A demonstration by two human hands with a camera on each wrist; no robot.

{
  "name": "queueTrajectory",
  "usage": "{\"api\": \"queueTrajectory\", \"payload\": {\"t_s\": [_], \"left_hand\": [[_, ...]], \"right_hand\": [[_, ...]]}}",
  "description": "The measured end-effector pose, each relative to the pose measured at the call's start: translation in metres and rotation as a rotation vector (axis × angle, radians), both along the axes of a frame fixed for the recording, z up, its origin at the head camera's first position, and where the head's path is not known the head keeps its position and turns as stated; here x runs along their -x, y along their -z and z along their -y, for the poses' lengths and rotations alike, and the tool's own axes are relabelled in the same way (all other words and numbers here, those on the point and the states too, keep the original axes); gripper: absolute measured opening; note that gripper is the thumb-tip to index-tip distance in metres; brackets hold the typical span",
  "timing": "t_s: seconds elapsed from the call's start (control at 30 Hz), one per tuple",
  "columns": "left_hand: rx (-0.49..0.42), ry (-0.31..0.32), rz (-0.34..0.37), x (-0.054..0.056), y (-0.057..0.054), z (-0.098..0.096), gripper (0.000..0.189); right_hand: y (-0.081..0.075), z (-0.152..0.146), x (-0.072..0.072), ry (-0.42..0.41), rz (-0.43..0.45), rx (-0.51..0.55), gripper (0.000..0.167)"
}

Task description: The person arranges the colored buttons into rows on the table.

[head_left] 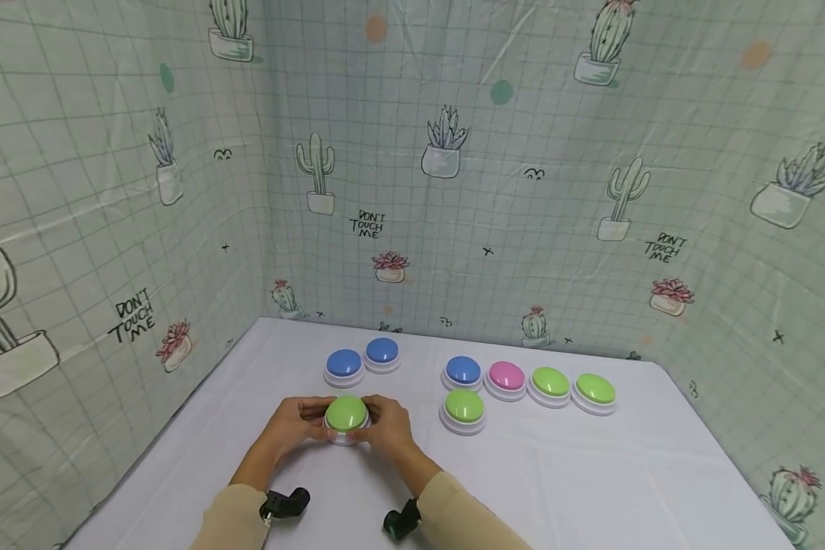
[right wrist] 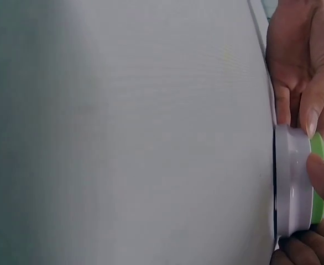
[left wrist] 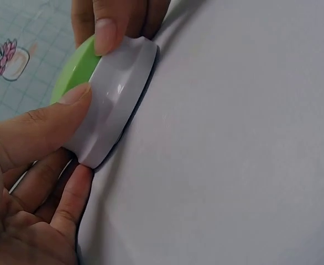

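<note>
A green push button [head_left: 347, 413] with a white round base is held between both hands, low over the white table. My left hand [head_left: 294, 425] grips its left side, thumb along the near edge of the base. From the other side my right hand [head_left: 389, 428] grips it the same way. In the left wrist view the white base [left wrist: 115, 96] stands close to the tablecloth, with the left thumb [left wrist: 51, 124] at the rim of the green dome [left wrist: 76, 72]. The right wrist view has the button [right wrist: 294, 182] at its right edge, fingers of both hands around it.
Two blue buttons [head_left: 344, 363] sit behind the hands. To the right, a row holds a blue button [head_left: 464, 370], a pink button [head_left: 506, 376] and two green buttons [head_left: 550, 382]; another green button [head_left: 464, 406] lies before the blue one. Cactus-print cloth [head_left: 412, 191] walls the table.
</note>
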State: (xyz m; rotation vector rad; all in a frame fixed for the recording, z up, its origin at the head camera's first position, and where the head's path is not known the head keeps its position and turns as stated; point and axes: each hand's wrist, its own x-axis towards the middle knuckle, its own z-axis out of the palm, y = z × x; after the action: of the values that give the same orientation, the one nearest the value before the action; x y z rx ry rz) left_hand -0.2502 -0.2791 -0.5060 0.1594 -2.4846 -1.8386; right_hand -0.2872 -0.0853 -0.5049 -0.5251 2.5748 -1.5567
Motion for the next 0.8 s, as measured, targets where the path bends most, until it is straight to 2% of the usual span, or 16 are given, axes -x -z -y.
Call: {"api": "queueTrajectory", "payload": {"t_s": [0.23, 0.5, 0.8], "left_hand": [[-0.03, -0.003, -0.014, 0.002, 0.002, -0.013, 0.061], [-0.024, -0.016, -0.023, 0.004, -0.004, -0.031, 0.061], [-0.017, -0.012, -0.07, 0.014, -0.009, -0.056, 0.059]], "right_hand": [[-0.002, -0.011, -0.003, 0.029, -0.013, 0.035, 0.063], [-0.004, -0.029, 0.0, 0.024, -0.012, 0.053, 0.064], [-0.013, -0.055, 0.005, 0.022, -0.029, 0.094, 0.065]]}}
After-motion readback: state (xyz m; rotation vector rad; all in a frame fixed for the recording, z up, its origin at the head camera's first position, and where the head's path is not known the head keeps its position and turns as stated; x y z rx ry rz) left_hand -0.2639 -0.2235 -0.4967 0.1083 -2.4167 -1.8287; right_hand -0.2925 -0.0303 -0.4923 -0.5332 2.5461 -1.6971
